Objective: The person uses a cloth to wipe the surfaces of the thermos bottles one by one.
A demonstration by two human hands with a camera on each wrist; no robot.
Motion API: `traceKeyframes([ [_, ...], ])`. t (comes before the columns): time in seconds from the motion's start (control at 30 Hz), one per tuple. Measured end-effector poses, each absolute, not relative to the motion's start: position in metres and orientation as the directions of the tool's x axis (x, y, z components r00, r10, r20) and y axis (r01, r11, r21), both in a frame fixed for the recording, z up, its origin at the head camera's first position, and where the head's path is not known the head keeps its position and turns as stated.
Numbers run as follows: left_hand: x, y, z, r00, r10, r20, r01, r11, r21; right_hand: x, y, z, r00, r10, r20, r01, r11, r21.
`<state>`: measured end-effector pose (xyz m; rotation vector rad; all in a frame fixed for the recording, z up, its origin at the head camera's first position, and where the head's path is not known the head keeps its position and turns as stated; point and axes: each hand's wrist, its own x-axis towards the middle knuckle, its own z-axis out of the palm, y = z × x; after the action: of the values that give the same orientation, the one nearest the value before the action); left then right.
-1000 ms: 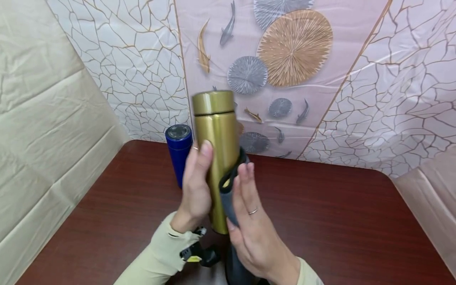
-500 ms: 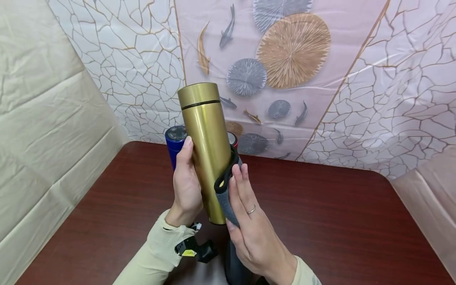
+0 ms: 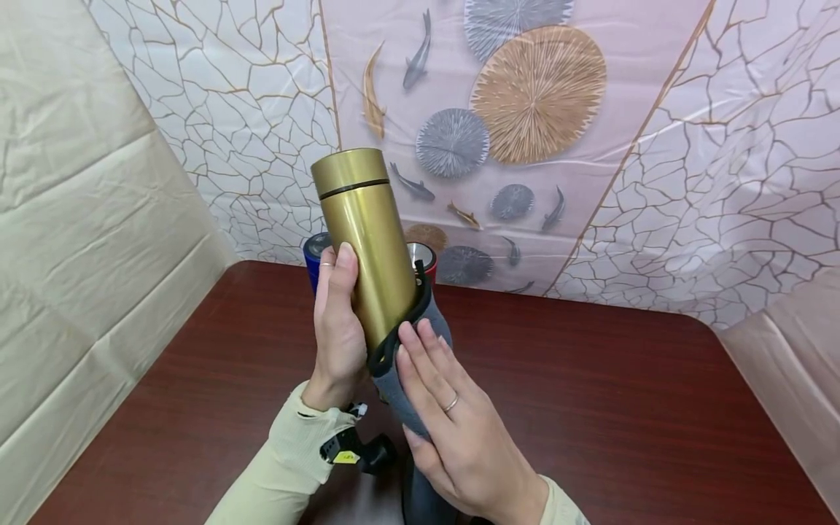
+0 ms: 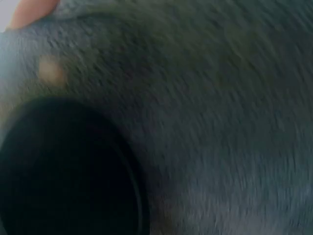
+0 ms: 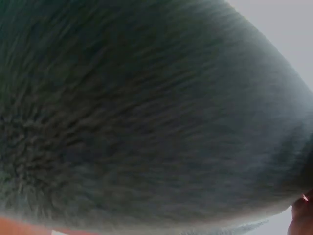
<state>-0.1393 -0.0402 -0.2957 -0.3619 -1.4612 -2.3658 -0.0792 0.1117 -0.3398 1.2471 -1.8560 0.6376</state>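
A gold vacuum flask (image 3: 367,248) is held up over the table, its lidded top leaning left. My left hand (image 3: 337,328) grips it from the left, thumb along the front and the other fingers mostly hidden behind. A grey fleecy cloth (image 3: 394,390) with black edging lies against the flask's lower right side and covers its bottom. My right hand (image 3: 459,415) presses this cloth to the flask with nearly straight fingers. Grey cloth (image 5: 146,122) fills most of the right wrist view. In the left wrist view, the cloth (image 4: 220,122) surrounds a dark round shape (image 4: 73,171).
A blue flask (image 3: 313,255) stands behind my left hand, partly hidden. Behind the gold flask shows the top of a red-sided container (image 3: 423,255). The dark red table (image 3: 623,408) stretches right, with patterned cloth walls (image 3: 262,109) behind it. A wrist camera (image 3: 357,448) hangs below my left wrist.
The gold flask has shifted left and tilted further that way. My right hand and the cloth have slid down and left across its lower part. The red-sided container has come into view.
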Motion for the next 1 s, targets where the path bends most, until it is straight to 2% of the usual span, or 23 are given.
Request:
traceKeyframes([
  [0.1,-0.141,-0.041,-0.296,-0.917,-0.177,0.358,0.399,-0.412,0.819,-0.077,0.112,-0.343,-0.251,-0.551,0.796,-0.890,0.454,0.034],
  [0.4,-0.137,-0.033,-0.298,-0.949,-0.198,0.244,0.307,-0.417,0.855,-0.078,0.111,-0.347,-0.303,-0.526,0.794,-0.851,0.525,0.023],
  [0.5,-0.135,-0.025,-0.301,-0.938,-0.152,0.311,0.346,-0.401,0.848,-0.080,0.112,-0.345,-0.313,-0.504,0.805,-0.857,0.516,-0.010],
  [0.73,-0.127,0.000,-0.322,-0.849,0.074,0.523,0.490,-0.261,0.832,-0.086,0.123,-0.336,-0.336,-0.387,0.859,-0.846,0.524,-0.095],
  [1.0,-0.115,0.030,-0.347,-0.768,0.272,0.580,0.582,-0.083,0.809,-0.092,0.151,-0.313,-0.365,-0.168,0.916,-0.832,0.501,-0.240],
])
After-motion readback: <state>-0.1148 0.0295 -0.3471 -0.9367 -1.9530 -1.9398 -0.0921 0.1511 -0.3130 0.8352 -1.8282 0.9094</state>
